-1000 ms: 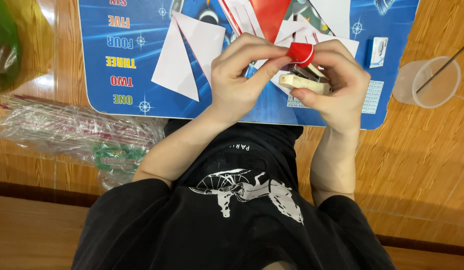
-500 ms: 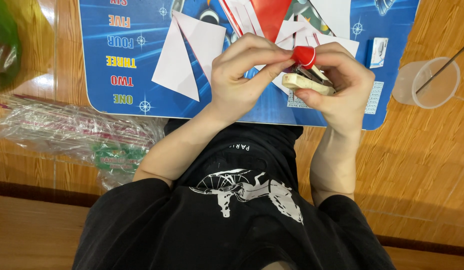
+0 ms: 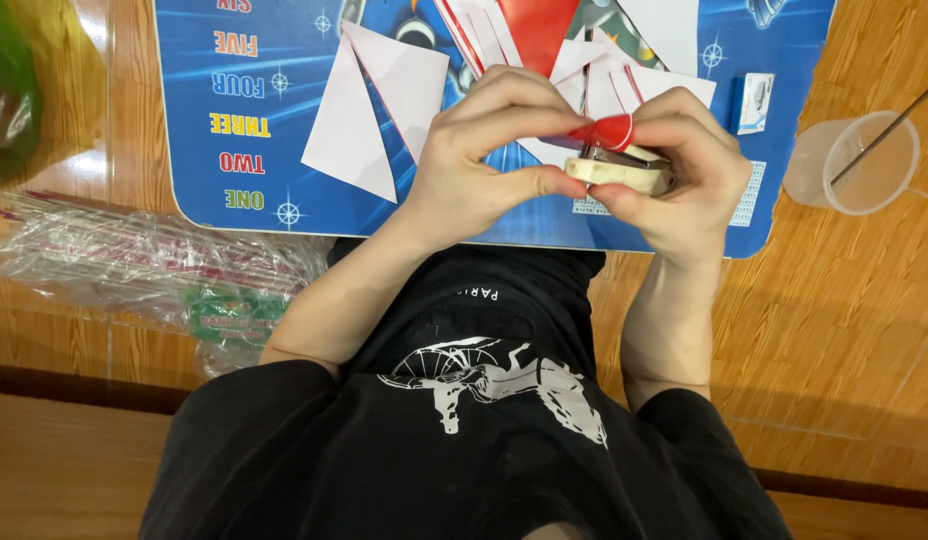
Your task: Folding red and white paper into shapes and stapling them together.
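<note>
Surface: wooden floor (image 3: 844,330), with a blue printed mat (image 3: 199,100) laid across the top of the view; you sit at its near edge, looking down over your own black shirt (image 3: 464,430).
Left hand (image 3: 479,160): closed around the end of a small cream stapler (image 3: 624,172), thumb along its near side and fingers curled over the top, which looks like a way to steady it.
Right hand (image 3: 689,175): closed on the other end of the stapler, fingers wrapped over and palm beneath, so you carry it from both ends above the mat's near edge.
Red paper (image 3: 604,131): a folded strip lying on top of the stapler, pinched between your two hands' fingertips. I judge it is held flat there to keep it in the stapler's mouth; whether it sits fully inside I cannot tell.
Stapler versus grip: it lies between your palms, touching both, and only its middle shows.
Mat's far edge: white paper triangles (image 3: 369,105) and a red sheet (image 3: 534,25), overlapping, just beyond your knuckles.
Mat's right edge: a small staple box (image 3: 754,100).
Right of the mat: a clear plastic cup (image 3: 852,162) with a thin stick in it, well apart from your hands.
Left of the mat: a plastic bag of thin sticks (image 3: 134,265) on the floor.
</note>
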